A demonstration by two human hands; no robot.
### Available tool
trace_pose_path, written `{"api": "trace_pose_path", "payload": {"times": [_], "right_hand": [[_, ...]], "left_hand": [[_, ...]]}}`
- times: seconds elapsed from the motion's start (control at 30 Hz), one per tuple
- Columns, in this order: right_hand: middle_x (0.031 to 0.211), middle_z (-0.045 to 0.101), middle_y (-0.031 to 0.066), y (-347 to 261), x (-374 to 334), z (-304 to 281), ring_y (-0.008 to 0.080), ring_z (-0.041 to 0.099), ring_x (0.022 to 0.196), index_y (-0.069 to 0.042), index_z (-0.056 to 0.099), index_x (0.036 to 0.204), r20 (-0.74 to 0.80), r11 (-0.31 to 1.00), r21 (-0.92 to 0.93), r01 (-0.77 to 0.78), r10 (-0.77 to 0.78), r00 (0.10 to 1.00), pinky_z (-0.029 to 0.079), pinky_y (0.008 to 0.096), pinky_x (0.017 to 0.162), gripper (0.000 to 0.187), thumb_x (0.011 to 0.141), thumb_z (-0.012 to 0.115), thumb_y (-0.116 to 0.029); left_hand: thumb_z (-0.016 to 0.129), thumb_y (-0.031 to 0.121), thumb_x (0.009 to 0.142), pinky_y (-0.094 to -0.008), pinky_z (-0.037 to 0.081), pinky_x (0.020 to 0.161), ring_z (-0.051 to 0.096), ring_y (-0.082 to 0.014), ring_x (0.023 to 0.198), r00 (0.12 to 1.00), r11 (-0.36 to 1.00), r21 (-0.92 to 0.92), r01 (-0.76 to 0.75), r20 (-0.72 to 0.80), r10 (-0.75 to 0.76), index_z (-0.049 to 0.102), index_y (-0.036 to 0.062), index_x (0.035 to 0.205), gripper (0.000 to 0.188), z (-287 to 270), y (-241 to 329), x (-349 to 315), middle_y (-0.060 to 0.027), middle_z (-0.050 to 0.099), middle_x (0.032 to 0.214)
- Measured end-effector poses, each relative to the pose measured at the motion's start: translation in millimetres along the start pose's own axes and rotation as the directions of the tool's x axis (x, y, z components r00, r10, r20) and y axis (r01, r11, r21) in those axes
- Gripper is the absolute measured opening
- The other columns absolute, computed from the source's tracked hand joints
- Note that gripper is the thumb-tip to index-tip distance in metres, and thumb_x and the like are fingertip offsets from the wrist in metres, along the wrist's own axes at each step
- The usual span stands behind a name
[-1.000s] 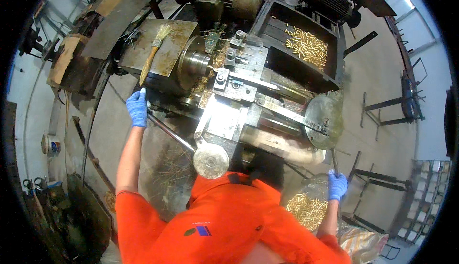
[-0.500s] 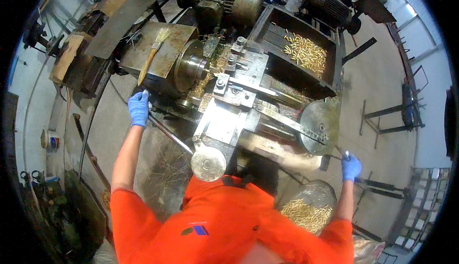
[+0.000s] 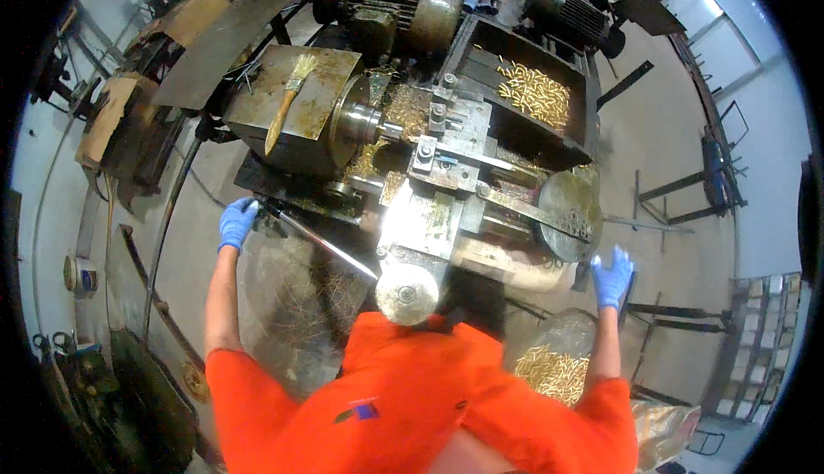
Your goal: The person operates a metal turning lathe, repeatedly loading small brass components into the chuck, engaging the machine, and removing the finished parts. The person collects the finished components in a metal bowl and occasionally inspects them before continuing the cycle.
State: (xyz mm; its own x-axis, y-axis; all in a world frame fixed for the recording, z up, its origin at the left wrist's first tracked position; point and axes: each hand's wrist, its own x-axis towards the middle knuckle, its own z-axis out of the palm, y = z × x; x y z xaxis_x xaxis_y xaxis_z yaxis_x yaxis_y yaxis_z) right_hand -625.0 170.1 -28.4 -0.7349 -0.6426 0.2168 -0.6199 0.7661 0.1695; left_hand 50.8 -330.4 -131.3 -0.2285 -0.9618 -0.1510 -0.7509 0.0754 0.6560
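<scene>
My left hand (image 3: 238,223), in a blue glove, is closed at the outer end of a long metal lever (image 3: 330,246). That lever slants down toward a round metal disc (image 3: 408,294) at the near end of the lathe's slide. On the right, my blue-gloved right hand (image 3: 613,278) hangs with fingers spread, holding nothing, just off a larger round plate (image 3: 570,215). Between the hands lies the tool carriage (image 3: 446,165) with bolted clamps. The spindle nose (image 3: 367,124) faces it from the left, with a short piece (image 3: 391,131) sticking out.
A wooden-handled brush (image 3: 287,103) rests on the headstock cover (image 3: 245,105). Behind the carriage, a dark metal tray (image 3: 481,62) holds many small brass-coloured parts (image 3: 534,94). More such parts (image 3: 554,373) lie in a round pan (image 3: 562,330) near my right forearm. Motors (image 3: 390,6) stand at the back.
The carriage has shifted right, away from the spindle nose. My right hand has opened, its fingers spreading apart. My left hand has come slightly down and toward me with the lever's end.
</scene>
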Motion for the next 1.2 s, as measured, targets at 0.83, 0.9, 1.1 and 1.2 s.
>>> {"api": "trace_pose_path", "payload": {"times": [0.83,0.9,1.1,1.2], "right_hand": [[0.086,0.066,0.0134,-140.2,53.0,-125.3,0.0261,0.063,0.082,-0.003,0.068,0.087,-0.023,0.779,0.621,0.087,-0.092,0.995,0.048,0.0337,0.077,0.028,0.071,0.073,-0.026],[0.085,0.066,0.0125,-185.1,72.3,-145.9,0.0247,0.063,0.08,-0.004,0.068,0.088,-0.084,0.697,0.686,0.208,-0.208,0.974,0.048,0.0332,0.075,0.027,0.071,0.074,-0.025],[0.076,0.064,0.012,-304.2,102.4,-199.6,0.027,0.059,0.073,-0.007,0.069,0.086,-0.252,0.545,0.65,0.529,-0.503,0.827,0.047,0.0351,0.069,0.03,0.069,0.072,-0.032],[0.068,0.06,0.011,-339.7,104.8,-212.2,0.0278,0.056,0.067,-0.008,0.069,0.082,-0.311,0.496,0.593,0.634,-0.585,0.749,0.045,0.0368,0.065,0.032,0.067,0.072,-0.036]], "left_hand": [[0.061,0.035,0.076,-0.043,0.047,0.08,0.059,-0.0337,0.094,0.974,0.824,0.566,0.01,0.182,-0.137,0.062,0.0074,0.098,0.036,24.2,-40.1,-16.2,-0.0181,0.063,0.098],[0.061,0.037,0.076,-0.0428,0.047,0.081,0.059,-0.0332,0.094,0.979,0.834,0.55,0.051,0.138,-0.15,0.062,0.0086,0.102,0.038,7.4,-33.7,-14.8,-0.0173,0.064,0.098],[0.054,0.034,0.086,-0.0381,0.048,0.078,0.062,-0.0297,0.088,0.974,0.879,0.471,0.069,-0.222,0.043,0.061,0.0116,0.107,0.032,-104.7,31.8,-37.3,-0.0151,0.065,0.095],[0.051,0.034,0.089,-0.0393,0.047,0.075,0.062,-0.0312,0.082,0.85,0.879,0.476,-0.009,-0.46,0.258,0.062,0.0095,0.105,0.031,-156.9,49.0,-58.5,-0.0162,0.065,0.094]]}}
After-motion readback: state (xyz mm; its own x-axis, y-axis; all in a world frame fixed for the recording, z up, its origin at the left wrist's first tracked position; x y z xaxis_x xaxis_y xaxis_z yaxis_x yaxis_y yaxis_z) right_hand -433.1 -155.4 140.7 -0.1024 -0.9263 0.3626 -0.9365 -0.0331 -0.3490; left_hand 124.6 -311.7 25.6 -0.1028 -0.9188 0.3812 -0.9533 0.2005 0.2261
